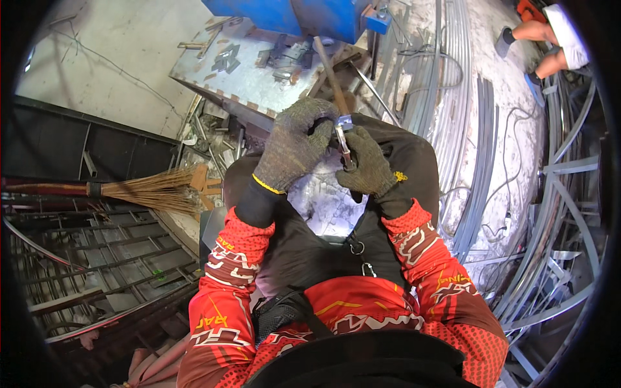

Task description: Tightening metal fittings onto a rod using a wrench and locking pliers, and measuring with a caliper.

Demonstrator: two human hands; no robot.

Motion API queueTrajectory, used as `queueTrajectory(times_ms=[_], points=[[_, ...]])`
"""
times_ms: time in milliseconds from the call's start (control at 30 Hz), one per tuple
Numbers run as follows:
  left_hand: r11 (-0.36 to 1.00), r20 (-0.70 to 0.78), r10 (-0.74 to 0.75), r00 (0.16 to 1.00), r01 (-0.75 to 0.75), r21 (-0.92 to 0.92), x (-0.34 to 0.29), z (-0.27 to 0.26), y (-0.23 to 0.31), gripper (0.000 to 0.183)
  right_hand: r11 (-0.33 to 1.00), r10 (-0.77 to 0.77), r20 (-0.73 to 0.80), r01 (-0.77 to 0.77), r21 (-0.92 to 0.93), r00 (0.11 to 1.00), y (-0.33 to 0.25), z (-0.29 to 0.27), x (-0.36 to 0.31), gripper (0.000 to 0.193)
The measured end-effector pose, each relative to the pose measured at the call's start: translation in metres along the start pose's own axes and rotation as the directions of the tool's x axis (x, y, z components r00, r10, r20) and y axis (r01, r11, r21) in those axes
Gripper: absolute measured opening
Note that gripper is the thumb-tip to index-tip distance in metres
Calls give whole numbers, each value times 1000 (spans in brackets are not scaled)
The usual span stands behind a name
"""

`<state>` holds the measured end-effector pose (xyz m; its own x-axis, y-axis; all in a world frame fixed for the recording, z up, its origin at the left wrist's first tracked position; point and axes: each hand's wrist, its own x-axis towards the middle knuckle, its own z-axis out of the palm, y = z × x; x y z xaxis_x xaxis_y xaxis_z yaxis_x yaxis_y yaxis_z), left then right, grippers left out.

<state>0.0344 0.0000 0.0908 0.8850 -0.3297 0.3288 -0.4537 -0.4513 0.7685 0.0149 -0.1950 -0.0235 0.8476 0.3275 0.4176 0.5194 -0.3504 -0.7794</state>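
Observation:
Both my hands wear dark grey knit gloves and meet above my lap. My right hand (pixel 370 163) is closed around a small, narrow metal piece (pixel 341 134) with a shiny pale top; its kind is unclear. Beside it, my left hand (pixel 297 143) has its fingers curled, thumb and fingertips near the top of that piece. What the left fingers pinch is hidden. A long brown bar (pixel 331 74) runs from the far side down to the shiny top, between the hands. Whether the bar and the piece are joined I cannot tell.
Ahead, a metal-topped table (pixel 252 87) bears small flat metal plates (pixel 225 59) under a blue machine (pixel 272 14). A straw broom (pixel 152 187) lies left, above a metal grating (pixel 97 258). Long metal bars (pixel 480 155) and curved frames (pixel 572 213) lie right. Another person's legs (pixel 540 42) show far right.

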Motion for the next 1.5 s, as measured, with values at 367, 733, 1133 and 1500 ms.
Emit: queueTrajectory(times_ms=[367, 733, 1133, 1500], points=[[998, -14, 24, 1000, -23, 61, -1, 0, 4, 20, 1000, 5, -11, -5, 16, 1000, -6, -1, 1, 58], [896, 45, -321, 946, 319, -308, -23, 11, -1, 24, 997, 36, 0, -36, 63, 999, -11, 1, -1, 59], [858, 7, -407, 913, 385, -339, -34, 10, -7, 15, 1000, -12, -2, 12, 8, 1000, -8, 5, -3, 63], [883, -37, -382, 923, 353, -310, -32, 15, 12, 15, 998, -53, -25, 52, -43, 998, -8, 7, -3, 65]])
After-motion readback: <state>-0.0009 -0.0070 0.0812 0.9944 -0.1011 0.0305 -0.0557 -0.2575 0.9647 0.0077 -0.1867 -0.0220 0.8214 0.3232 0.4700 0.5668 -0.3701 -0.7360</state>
